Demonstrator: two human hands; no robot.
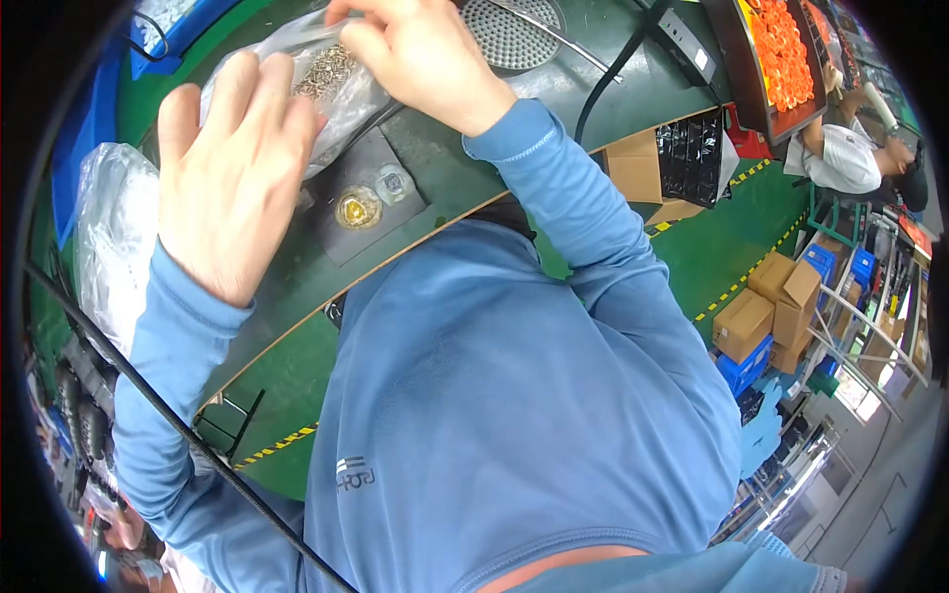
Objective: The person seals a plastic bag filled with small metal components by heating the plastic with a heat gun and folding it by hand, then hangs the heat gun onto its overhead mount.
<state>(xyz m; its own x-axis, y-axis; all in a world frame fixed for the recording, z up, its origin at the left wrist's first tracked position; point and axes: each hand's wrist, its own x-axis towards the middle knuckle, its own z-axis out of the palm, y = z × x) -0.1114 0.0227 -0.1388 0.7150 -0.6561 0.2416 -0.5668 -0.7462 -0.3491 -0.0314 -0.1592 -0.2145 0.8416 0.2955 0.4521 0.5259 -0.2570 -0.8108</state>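
Observation:
A clear plastic bag (358, 107) of small metal pieces, which look like screws (326, 73), lies on the green workbench (435, 163). My left hand (232, 168) is at its near left side, fingers bent over the plastic, thumb near the screws. At the far right side, my right hand (425, 61) pinches the bag's edge. Both sets of fingertips are partly hidden. On a grey mat (341, 242) closer to me sit a small round container with yellow contents (358, 207) and a clear one (394, 184). A round tray with many dimples (509, 35) stands beyond my right hand.
A thin metal tool (559, 38) lies across the dimpled tray, beside a black cable (598, 94). A bin of orange parts (781, 59) stands at the far right. More clear plastic (117, 232) is left of my left wrist. Cardboard boxes (633, 168) stand below the bench's right end.

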